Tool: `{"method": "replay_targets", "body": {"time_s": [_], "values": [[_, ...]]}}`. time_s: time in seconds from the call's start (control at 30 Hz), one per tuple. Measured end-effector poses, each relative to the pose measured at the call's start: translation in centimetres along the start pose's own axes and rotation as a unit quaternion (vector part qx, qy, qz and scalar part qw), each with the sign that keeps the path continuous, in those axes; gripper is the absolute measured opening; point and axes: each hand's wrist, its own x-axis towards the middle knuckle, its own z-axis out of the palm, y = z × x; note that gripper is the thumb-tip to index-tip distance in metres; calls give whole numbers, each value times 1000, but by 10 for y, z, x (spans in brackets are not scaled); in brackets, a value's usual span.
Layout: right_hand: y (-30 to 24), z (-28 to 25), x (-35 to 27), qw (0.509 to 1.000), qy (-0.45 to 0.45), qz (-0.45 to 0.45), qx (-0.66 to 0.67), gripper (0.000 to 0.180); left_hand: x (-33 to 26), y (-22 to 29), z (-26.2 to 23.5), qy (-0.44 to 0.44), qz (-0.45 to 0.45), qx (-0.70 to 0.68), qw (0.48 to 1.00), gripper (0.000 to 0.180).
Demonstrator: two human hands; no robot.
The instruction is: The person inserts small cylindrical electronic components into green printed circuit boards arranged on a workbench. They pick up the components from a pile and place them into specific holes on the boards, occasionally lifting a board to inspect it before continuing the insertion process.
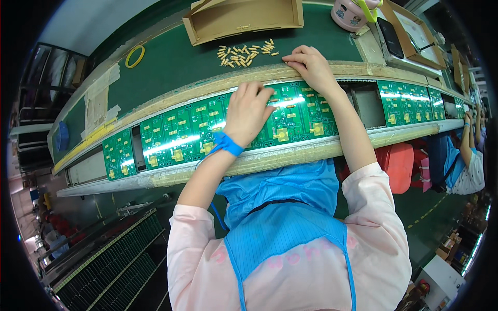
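Observation:
My left hand (248, 110) rests over a green circuit board (280, 116), its fingers bent and the thumb apart from the index finger. Small brown cylindrical components lie on the board just beyond those fingertips. A blue wrist strap (227, 144) goes round my left wrist. My right hand (309, 65) is at the wooden far edge of the rail, thumb and fingers closed in a pinch; what they hold is too small to make out. Left of its fingertips, a loose pile of tan cylindrical components with wire leads (244, 55) lies on the green mat (171, 67).
More green circuit boards (179, 140) sit along the rail (290, 157), with gaps between some. Beyond the pile stands a cardboard box (244, 26). A yellow tape ring (135, 56) lies at left, a pink bucket (348, 14) at far right. Another person (467, 166) works farther right.

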Motion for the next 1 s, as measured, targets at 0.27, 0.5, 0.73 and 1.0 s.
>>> {"method": "replay_targets", "body": {"time_s": [0.27, 0.5, 0.73, 1.0], "values": [[1, -8, 6, 998, -46, 15, 44, 17, -78, -44, -40, -24, -264, 174, 949, 72], [-6, -16, 23, 991, -120, 61, 14, 17, -66, -11, -17, -76, -245, 263, 930, 80], [-4, -17, 21, 993, -53, 77, 66, 16, -49, 17, -2, -57, -197, 285, 936, 77], [-31, -41, -20, 984, -51, 48, 162, 16, 18, -10, -45, -40, -212, 128, 968, 41]]}}
